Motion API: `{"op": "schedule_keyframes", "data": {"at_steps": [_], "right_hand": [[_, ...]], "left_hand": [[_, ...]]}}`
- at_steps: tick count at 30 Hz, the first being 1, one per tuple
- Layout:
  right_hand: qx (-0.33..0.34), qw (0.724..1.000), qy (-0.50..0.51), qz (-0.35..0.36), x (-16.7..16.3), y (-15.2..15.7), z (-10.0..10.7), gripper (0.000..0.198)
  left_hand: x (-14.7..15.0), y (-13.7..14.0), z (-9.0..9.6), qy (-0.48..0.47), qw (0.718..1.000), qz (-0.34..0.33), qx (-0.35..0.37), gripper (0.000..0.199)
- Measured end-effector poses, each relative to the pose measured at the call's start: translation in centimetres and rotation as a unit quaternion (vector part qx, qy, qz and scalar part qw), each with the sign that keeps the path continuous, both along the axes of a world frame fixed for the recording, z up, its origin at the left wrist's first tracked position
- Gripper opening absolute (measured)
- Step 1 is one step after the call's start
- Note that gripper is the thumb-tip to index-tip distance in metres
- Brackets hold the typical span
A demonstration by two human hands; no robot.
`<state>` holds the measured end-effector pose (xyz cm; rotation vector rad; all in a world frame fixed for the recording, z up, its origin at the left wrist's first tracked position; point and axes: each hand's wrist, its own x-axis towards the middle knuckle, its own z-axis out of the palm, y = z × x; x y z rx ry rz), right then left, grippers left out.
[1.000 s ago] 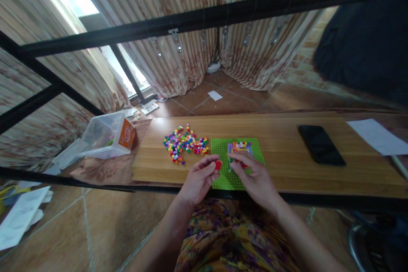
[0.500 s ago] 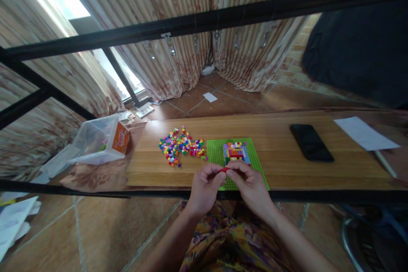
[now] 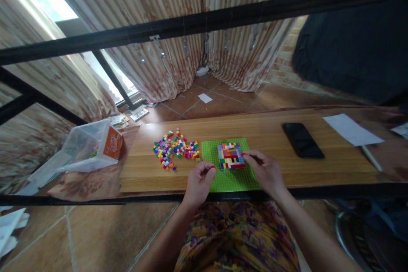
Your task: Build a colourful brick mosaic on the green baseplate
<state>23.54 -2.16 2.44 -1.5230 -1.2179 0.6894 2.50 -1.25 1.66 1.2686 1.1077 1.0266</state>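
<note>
My right hand [image 3: 267, 171] pinches a small red toy brick [image 3: 242, 154] at the right edge of a multicoloured brick build [image 3: 231, 156]. That build sits on a green studded baseplate [image 3: 210, 185]. Left of the build, my left hand [image 3: 200, 179] is closed, thumb against forefinger, over the baseplate's left side. A speck of red [image 3: 213, 166] shows at its fingertips, apparently another small brick. Beyond my left hand, a loose pile of small coloured bricks [image 3: 175, 148] is spread on the wooden board [image 3: 140, 174].
A black phone [image 3: 302, 140] lies on the board to the right, with white paper [image 3: 352, 129] and a pale pen-like stick [image 3: 371, 158] past it. At the left stands a clear plastic box [image 3: 86, 144] with an orange label. A black metal bar [image 3: 191, 23] crosses above the far side.
My hands, together over one red piece before, have moved apart. The right one went to the build's right edge with a red brick; the left stayed left. The view shifted slightly.
</note>
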Motion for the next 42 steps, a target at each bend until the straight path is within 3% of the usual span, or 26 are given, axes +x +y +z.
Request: {"op": "schedule_keyframes", "data": {"at_steps": [5,12,22,34,42], "right_hand": [[0.035,0.988,-0.147,0.021,1.6,2.6,-0.6,0.026],[0.045,0.975,-0.208,0.064,1.5,4.2,-1.0,0.028],[-0.015,0.984,-0.176,0.031,1.4,4.7,-0.8,0.023],[-0.019,0.998,-0.046,-0.036,1.6,4.3,-2.0,0.048],[-0.039,0.996,-0.083,-0.002,1.0,5.7,-2.5,0.044]], "left_hand": [[-1.6,0.7,-3.0,0.096,0.993,0.03,0.053,0.014],[-1.8,0.4,-2.5,0.129,0.99,0.016,0.059,0.015],[-1.6,0.3,-2.2,0.142,0.988,0.016,0.061,0.013],[-1.5,0.2,-1.7,0.151,0.986,0.009,0.066,0.011],[-1.5,0.3,-2.1,0.15,0.986,0.01,0.069,0.011]]}}
